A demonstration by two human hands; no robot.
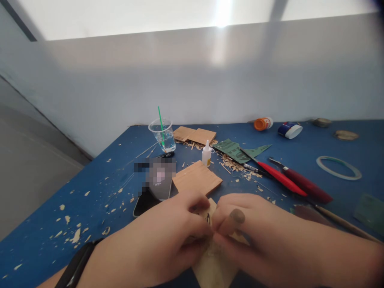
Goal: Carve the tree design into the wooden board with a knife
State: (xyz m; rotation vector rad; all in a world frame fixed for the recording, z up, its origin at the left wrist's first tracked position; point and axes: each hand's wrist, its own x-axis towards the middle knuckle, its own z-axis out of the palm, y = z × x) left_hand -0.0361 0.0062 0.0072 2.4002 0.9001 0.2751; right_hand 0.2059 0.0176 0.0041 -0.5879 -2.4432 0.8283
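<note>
My left hand (183,232) and my right hand (249,228) meet at the bottom centre, fingers curled in and fingertips nearly touching. Both are closed in a pinch, and whatever sits between the fingertips is hidden. Right under them is a pale, wood-coloured flat piece (214,266) with a small dark marking, partly covered by the fingers. Just beyond the hands lies a square wooden block (196,178). Behind that block a small white glue bottle (207,155) with a pointed nozzle stands upright.
On the blue table (99,176) are wood shavings (76,236), a phone (147,204) and a clear cup (166,136) with a green straw. Green sandpaper (232,150), a red-handled tool (282,178), a dark red-handled knife (309,186) and a tape ring (339,168) lie rightward.
</note>
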